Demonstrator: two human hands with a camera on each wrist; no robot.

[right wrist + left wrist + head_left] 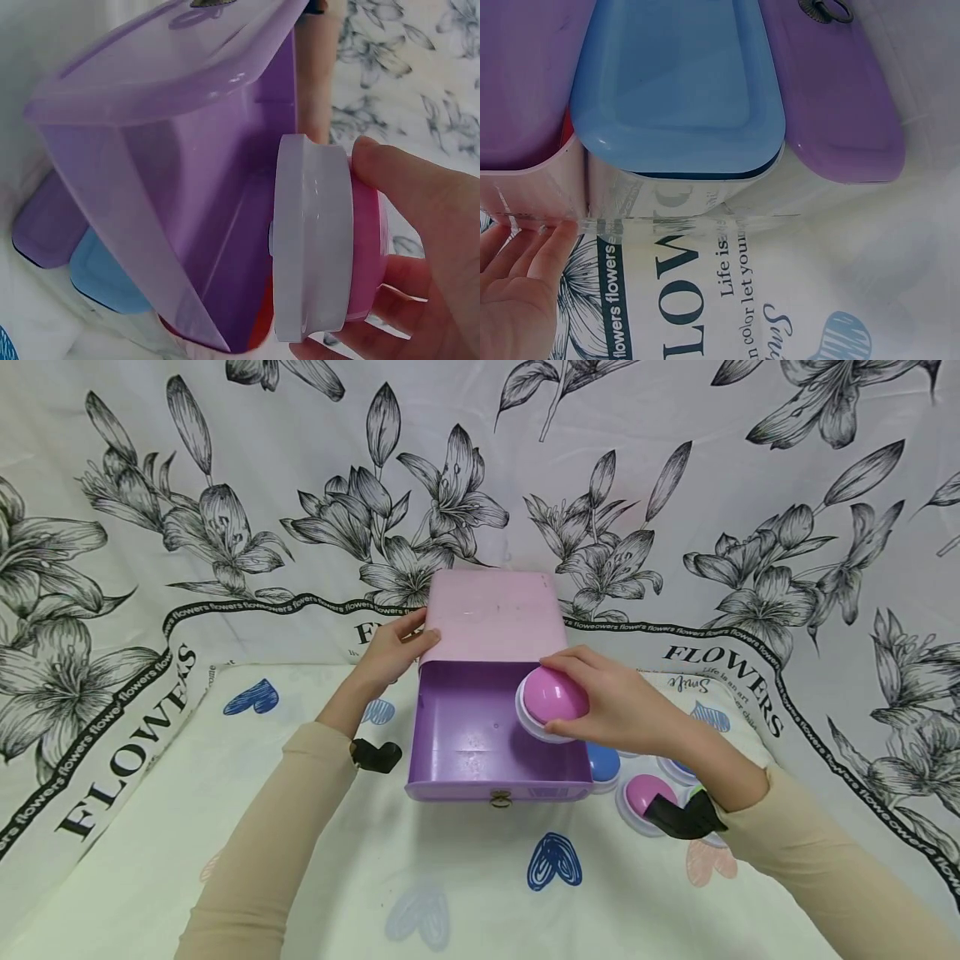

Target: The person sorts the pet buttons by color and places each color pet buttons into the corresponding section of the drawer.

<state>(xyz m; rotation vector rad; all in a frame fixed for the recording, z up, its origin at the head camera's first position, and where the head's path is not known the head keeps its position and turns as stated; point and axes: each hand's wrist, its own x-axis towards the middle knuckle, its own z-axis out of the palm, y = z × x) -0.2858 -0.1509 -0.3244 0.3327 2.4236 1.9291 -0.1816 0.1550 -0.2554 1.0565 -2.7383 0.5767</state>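
A purple drawer stands pulled out of a small cabinet with a pink top. My right hand grips a round pink push button with a white base, thumb on one side and fingers on the other. The button overlaps the drawer's right part in the head view; in the right wrist view its white base faces the drawer's inside. My left hand rests against the cabinet's left side, and its straight fingers touch the pink wall in the left wrist view.
Right of the drawer lie several round buttons, among them a blue one and a pink one, partly behind my right arm. Lower in the cabinet are a blue drawer and another purple drawer. A flower-printed cloth hangs behind.
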